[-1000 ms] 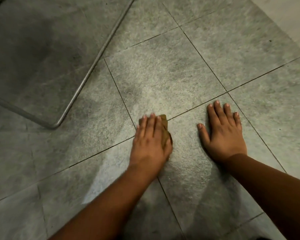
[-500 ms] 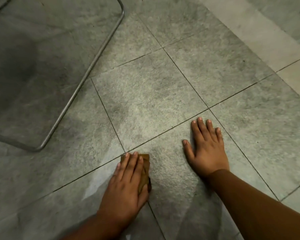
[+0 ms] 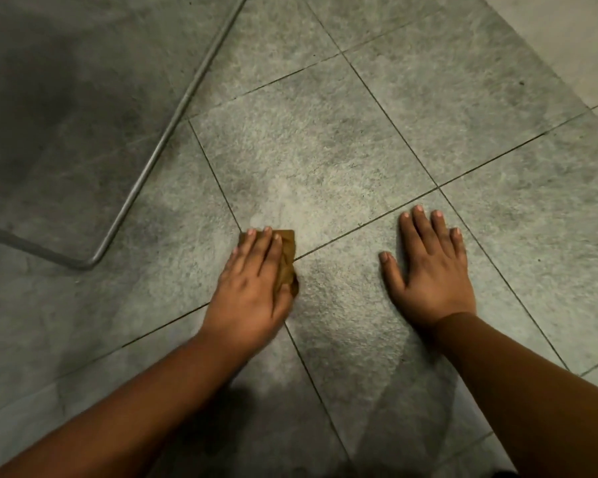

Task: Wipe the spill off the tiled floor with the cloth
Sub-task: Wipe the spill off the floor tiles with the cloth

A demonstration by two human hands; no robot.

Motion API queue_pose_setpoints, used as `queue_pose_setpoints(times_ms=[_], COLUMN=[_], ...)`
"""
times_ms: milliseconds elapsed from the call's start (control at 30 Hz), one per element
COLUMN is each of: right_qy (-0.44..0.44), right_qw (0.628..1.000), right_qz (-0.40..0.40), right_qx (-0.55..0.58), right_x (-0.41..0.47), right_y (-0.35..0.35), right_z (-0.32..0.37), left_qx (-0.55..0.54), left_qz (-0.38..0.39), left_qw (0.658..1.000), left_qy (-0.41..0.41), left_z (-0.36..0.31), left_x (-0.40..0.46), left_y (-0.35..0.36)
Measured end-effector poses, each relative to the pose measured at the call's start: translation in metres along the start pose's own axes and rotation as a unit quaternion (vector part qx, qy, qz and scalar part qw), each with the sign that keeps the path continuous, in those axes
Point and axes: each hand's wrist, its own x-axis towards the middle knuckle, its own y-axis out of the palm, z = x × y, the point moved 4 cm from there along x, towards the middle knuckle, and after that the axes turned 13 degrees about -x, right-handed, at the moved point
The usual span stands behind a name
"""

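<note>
Wiping looks to be underway rather than finished, though how much of the spill remains is hard to judge. The left hand lies flat on a small brown cloth, its fingers extended and close together, pressing the cloth down onto the tiled floor rather than curling around it; most of the cloth is hidden under the palm, with only its far edge and right side showing. It sits right where two grout lines cross, at the near left corner of the central tile. Just beyond the cloth that tile carries a paler, hazy patch with a small whitish smear at the cloth's far edge, which may be leftover liquid or a damp streak; glare makes it impossible to say which. Darker mottled blotches further up the same tile could be moisture too. The right hand rests apart from the cloth on the neighbouring tile, palm down with fingers spread wide, holding nothing and apparently bracing the person's weight. A bent metal tube, likely a furniture leg frame, rests on the floor to the left, well apart from the cloth. Judging by the pale patch, strokes over the central tile probably remain.
</note>
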Motion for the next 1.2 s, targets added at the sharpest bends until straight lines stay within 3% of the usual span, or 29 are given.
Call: queue_pose_setpoints(times_ms=[200,367,433,767,867,1033,1100,1200], right_qy=[0.0,-0.001,0.001,-0.001,-0.005,-0.005,0.002,-0.034], right_qw=[1.0,1.0,1.0,1.0,1.0,1.0,0.999,0.99], right_qz=[-0.011,-0.019,-0.019,-0.02,-0.017,-0.014,-0.043,-0.112], right_qx=[-0.002,-0.003,0.005,0.003,-0.006,-0.002,0.016,0.08], right_x=[0.0,-0.001,0.0,0.0,-0.001,0.001,-0.003,-0.01], right_y=[0.002,0.001,0.001,-0.001,-0.001,0.0,-0.007,-0.024], right_z=[-0.001,0.0,0.0,0.0,0.0,0.0,0.004,0.028], left_qx=[0.023,-0.004,-0.016,-0.017,-0.052,-0.195,-0.162,-0.082], left_qz=[0.03,-0.057,-0.078,0.024,0.016,-0.061,-0.059,0.002], left_qw=[0.998,0.993,0.99,1.0,0.998,0.977,0.982,0.996], left_qy=[0.057,-0.099,-0.117,-0.011,-0.004,-0.059,-0.072,-0.037], left_z=[-0.005,0.038,0.044,-0.02,-0.045,-0.036,-0.022,-0.009], left_x=[-0.059,0.007,0.023,-0.088,-0.108,-0.096,-0.085,-0.067], left_y=[0.026,-0.018,-0.029,0.04,0.061,0.033,0.017,-0.001])
